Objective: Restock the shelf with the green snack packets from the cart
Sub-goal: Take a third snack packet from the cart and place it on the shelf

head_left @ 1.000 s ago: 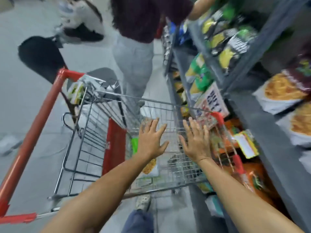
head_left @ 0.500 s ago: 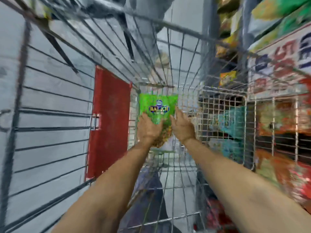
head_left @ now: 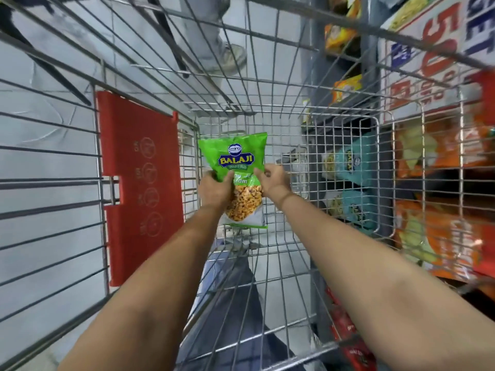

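A green snack packet (head_left: 235,156) with a blue and yellow logo stands upright deep inside the wire cart (head_left: 345,162). My left hand (head_left: 214,190) grips the packet's left side and my right hand (head_left: 273,179) pinches its right edge. Both arms reach down into the cart basket. The shelf (head_left: 372,100) with snack packets runs along the right, seen through the cart's wire wall.
A red plastic flap (head_left: 139,188) hangs on the cart's left wall. Teal packets (head_left: 351,162) and orange packets (head_left: 439,236) fill the shelf behind the right wall. Another person's shoe (head_left: 230,58) stands on the floor beyond the cart. A white sale sign (head_left: 439,49) hangs upper right.
My hands went from above the cart rim down into the basket and closed on the green packet. The view has come closer to the cart's inside.
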A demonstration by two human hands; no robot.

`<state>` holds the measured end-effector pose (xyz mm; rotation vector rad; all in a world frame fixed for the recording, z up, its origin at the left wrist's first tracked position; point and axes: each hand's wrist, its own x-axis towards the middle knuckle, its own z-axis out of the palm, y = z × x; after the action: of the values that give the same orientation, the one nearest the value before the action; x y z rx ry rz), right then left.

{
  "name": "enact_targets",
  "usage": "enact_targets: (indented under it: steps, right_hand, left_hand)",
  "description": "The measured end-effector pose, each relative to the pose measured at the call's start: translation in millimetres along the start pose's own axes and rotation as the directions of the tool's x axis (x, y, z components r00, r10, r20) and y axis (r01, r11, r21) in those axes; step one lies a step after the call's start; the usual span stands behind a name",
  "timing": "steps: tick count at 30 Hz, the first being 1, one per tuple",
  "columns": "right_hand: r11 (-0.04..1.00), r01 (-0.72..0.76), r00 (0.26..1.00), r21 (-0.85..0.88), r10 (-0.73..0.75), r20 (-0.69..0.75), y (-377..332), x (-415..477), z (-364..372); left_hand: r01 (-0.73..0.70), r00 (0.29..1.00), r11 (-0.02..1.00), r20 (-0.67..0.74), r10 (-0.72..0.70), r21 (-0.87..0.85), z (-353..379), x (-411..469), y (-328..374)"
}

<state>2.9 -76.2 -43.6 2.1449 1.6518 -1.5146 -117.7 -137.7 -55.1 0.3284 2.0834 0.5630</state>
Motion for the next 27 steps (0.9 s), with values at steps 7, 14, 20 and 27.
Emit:
enact_targets:
  steps: [7, 14, 20, 27]
  right_hand:
    - [0.988, -0.008, 0.987, 0.152, 0.033, -0.159, 1, -49, -45]
    - [0.958, 0.192, 0.889, 0.212, -0.078, -0.452, -17, -140, -154]
    - [0.907, 0.376, 0.644, 0.189, -0.109, -0.758, -4, -260, -253]
    - [0.874, 0.433, 0.282, 0.219, 0.100, -0.954, 96, -439, -325]
  left_hand:
    - [-0.224, 0.968, 0.973, 0.127, 0.216, 0.051, -27, -45, 35]
    - [-0.504, 0.798, 0.853, 0.306, 0.519, -0.135, -40, -149, 124]
    - [-0.841, 0.416, 0.502, 0.354, 0.838, -0.202, -37, -287, 200]
    - [-0.943, -0.052, 0.093, 0.419, 0.907, -0.319, 24, -477, 197]
